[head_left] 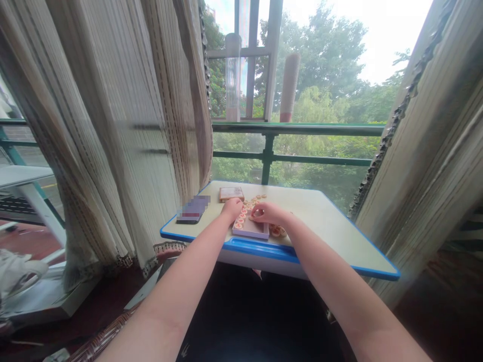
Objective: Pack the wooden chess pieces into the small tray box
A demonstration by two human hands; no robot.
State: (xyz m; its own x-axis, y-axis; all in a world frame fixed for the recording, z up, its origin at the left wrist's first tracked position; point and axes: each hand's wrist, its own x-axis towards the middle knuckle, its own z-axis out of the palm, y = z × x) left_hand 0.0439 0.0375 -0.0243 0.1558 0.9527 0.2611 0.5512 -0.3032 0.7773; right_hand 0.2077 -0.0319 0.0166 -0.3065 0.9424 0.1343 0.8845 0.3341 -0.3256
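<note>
A small table with a blue rim stands before a window. On it lies a shallow pinkish box with several round wooden game pieces scattered around it and in it. My left hand rests over the pieces at the box's far left corner, fingers curled down. My right hand hovers over the box's far edge, fingers bent and pinched together at a piece. A flat brown lid or tile lies just beyond my left hand.
A dark phone-like object lies at the table's left end. Striped curtains hang on the left and the right. A green railing runs behind the table, with two tall stacks of cups on it.
</note>
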